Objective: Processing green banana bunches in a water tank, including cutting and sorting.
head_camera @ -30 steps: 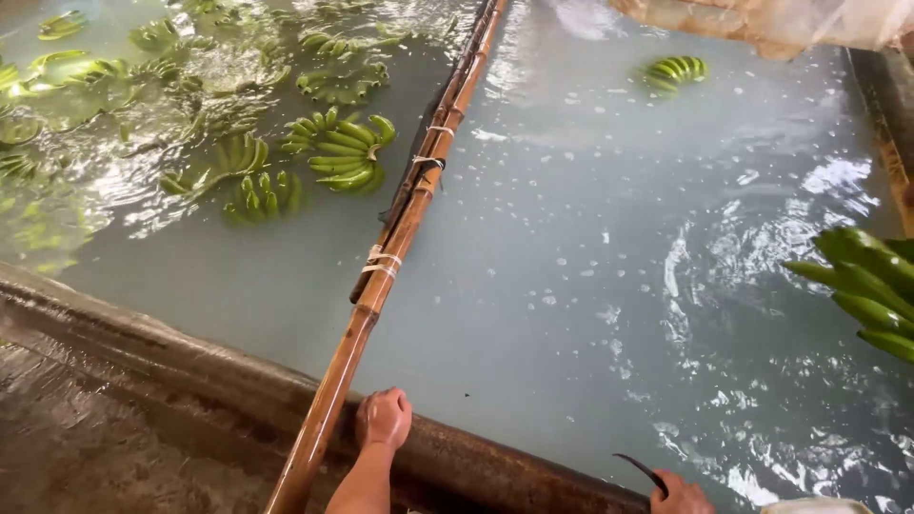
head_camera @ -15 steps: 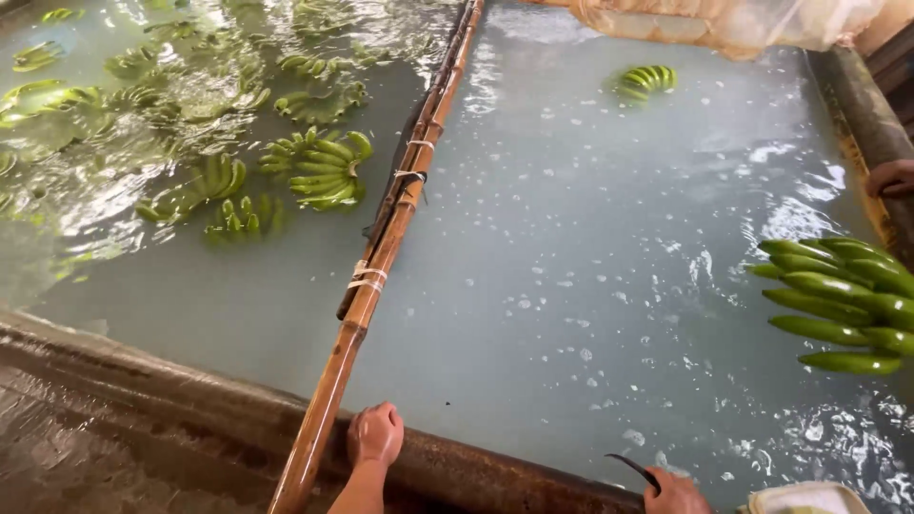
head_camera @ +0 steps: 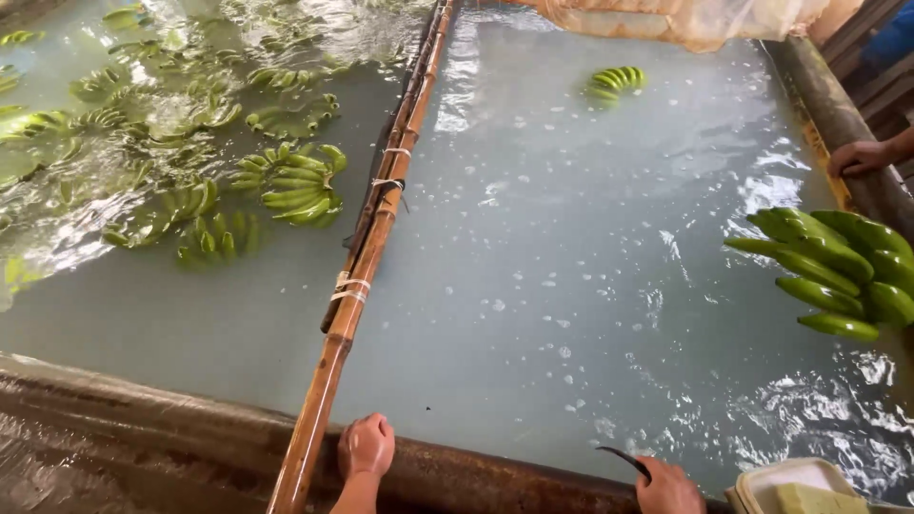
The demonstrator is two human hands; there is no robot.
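Here | left hand [head_camera: 366,445] fisted, empty, on tank rim [head_camera: 171,419] beside bamboo pole [head_camera: 354,286] | right hand [head_camera: 668,487] clamped on curved knife [head_camera: 624,460] | green bananas [head_camera: 838,271] float right

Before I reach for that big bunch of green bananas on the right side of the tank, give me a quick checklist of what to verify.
1. Left hand braced on the tank rim beside the bamboo pole: ok.
2. Right hand grips a curved dark blade, tip over the water: not ok for reaching, mind the blade.
3. Big banana bunch floating at the right edge, partly out of frame: ok.
4. Another person's hand rests on the far right rim near that bunch: not ok, keep apart.
5. Water between you and the bunch free of other bananas: ok.
6. Anything beneath the cloudy water: cannot tell.
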